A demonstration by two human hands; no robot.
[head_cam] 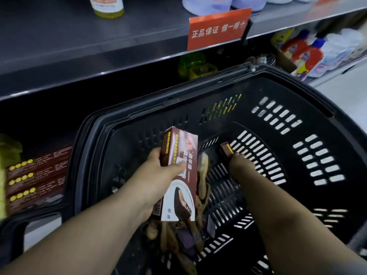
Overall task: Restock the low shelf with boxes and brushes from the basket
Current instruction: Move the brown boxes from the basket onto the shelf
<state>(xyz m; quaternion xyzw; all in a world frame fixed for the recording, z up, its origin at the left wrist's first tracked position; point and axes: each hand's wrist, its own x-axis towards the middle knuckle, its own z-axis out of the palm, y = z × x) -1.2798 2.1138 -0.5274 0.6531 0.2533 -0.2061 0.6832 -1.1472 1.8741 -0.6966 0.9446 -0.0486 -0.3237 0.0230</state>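
Observation:
A black plastic basket (297, 92) fills the middle of the view. My left hand (158, 175) grips a brown and white shoe-polish box (178, 147) upright above the basket. My right hand (240, 165) reaches deep into the basket and holds a small brown box (226, 149) by its end. Several wooden brushes (202, 191) with purple tags lie on the basket floor between my arms. The low shelf (39, 124) at the left holds stacked brown boxes (33, 181) of the same kind.
A grey upper shelf (99, 46) with an orange price sign (218, 28) hangs over the low shelf. Green items (192, 64) sit behind the basket. Red and white bottles (309, 50) stand at the right.

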